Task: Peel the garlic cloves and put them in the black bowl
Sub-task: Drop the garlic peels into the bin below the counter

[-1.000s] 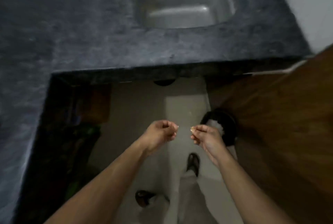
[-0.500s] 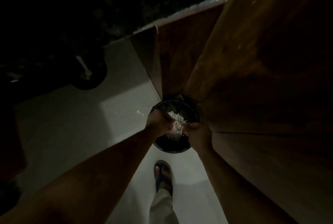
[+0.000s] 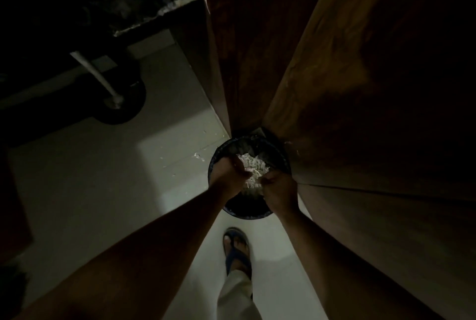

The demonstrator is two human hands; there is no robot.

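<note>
Foot: one sandalled foot (image 3: 237, 250) on the pale floor (image 3: 90, 190), below the hands.
Hands: two. The left hand (image 3: 228, 174) and right hand (image 3: 279, 190) hang over the bin, fingers curled in; whether they pinch a clove or skin, I cannot tell in this dim light.
Bin: one round black bin (image 3: 280, 160) on the floor against the wooden cabinet (image 3: 360, 87), with a heap of white peelings (image 3: 253, 169) inside.
Change: a second ago the hands were up by the counter; now they are down at the bin, so skins are probably being shed.
Garlic: no clove can be made out.
Black bowl: not in view.
Far: one white pipe (image 3: 95, 74) under the counter.
</note>
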